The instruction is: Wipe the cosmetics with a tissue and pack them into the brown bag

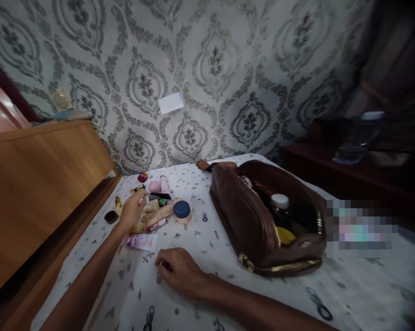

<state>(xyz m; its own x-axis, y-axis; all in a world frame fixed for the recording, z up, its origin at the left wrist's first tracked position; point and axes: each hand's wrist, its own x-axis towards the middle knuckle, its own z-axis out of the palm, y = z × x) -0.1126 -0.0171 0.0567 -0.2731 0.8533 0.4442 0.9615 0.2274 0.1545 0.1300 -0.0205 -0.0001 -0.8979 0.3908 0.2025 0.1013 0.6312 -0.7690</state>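
My left hand [133, 211] reaches over a cluster of cosmetics, its fingers apart among the small items. Near it lie a peach-coloured tube [161, 213], a jar with a dark blue lid [182, 211] and a white-and-purple tube [141, 241]. A pink round item [154, 186] and a pink tube [164, 185] sit just beyond the fingers. My right hand [180, 271] rests on the patterned sheet with fingers curled and nothing visible in them. To its right stands a brown toiletry bag [238, 211], unzipped, holding a white-capped dark bottle [279, 207] and something yellow [284, 236].
A wooden board [45, 170] borders the bed on the left. A black round item [111, 217], a gold-capped bottle [118, 202] and a dark red item [142, 177] lie left of the cluster. On the right, a clear bottle [357, 138] stands on a dark red surface.
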